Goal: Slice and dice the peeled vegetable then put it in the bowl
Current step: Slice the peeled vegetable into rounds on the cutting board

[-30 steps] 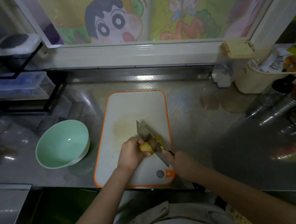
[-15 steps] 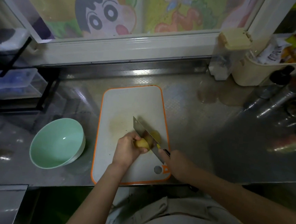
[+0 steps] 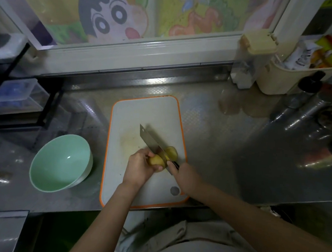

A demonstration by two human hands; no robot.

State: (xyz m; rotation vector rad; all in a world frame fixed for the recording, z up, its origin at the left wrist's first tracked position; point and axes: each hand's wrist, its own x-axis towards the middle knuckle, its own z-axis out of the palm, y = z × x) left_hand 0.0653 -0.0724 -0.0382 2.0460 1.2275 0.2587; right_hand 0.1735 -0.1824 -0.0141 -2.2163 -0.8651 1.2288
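Stainless steel worktop (image 3: 219, 133) is carrying a white cutting board with an orange rim (image 3: 142, 112), lying below a window covered with cartoon pictures. On the near half of the board, the left hand (image 3: 138, 168) is curling closed around the near piece of a peeled yellow potato (image 3: 156, 161), pressing it down. The right hand (image 3: 185, 179) is gripping the dark handle of a cleaver (image 3: 152, 140), whose broad blade is standing in the potato, running diagonally away to the left. A second yellow piece (image 3: 172, 153) is lying just beyond the blade, touching it. To the left of the board, a pale green bowl (image 3: 60, 161) is sitting on the worktop, close to the board's edge. At the back right, a cream plastic basket (image 3: 278, 80) is holding packets.
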